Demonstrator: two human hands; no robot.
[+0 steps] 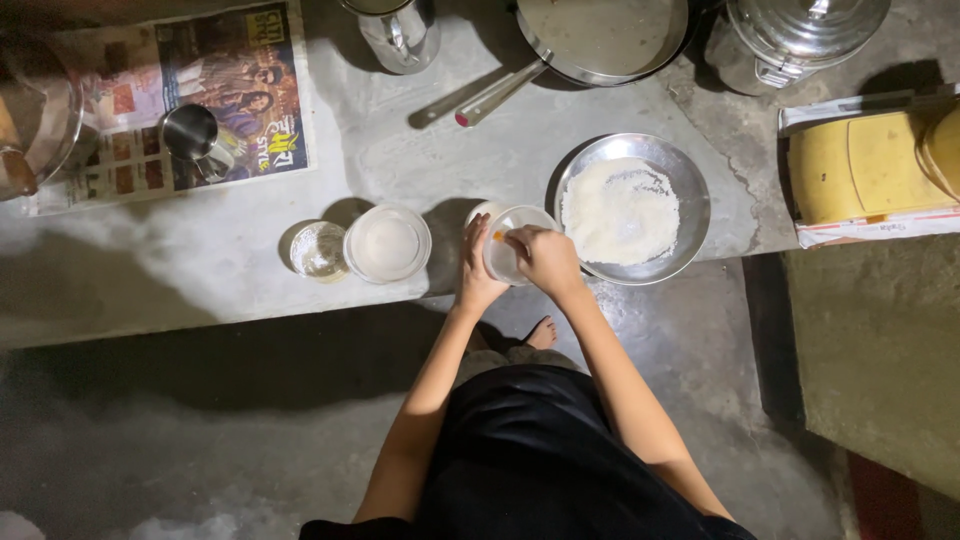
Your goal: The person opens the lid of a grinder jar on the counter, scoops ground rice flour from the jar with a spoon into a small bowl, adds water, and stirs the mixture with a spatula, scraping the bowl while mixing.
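A round white container stands near the front edge of the grey stone counter. My left hand is wrapped around its left side. My right hand rests on top of it, fingers closed over the opening; whether they hold anything is hidden. Just right of the container, touching distance away, sits a steel plate heaped with white flour.
Left of my hands stand a lidded white tub and a small glass. A steel cup rests on a newspaper. At the back are a jug, a long-handled pan and a steel pot. A yellow box lies right.
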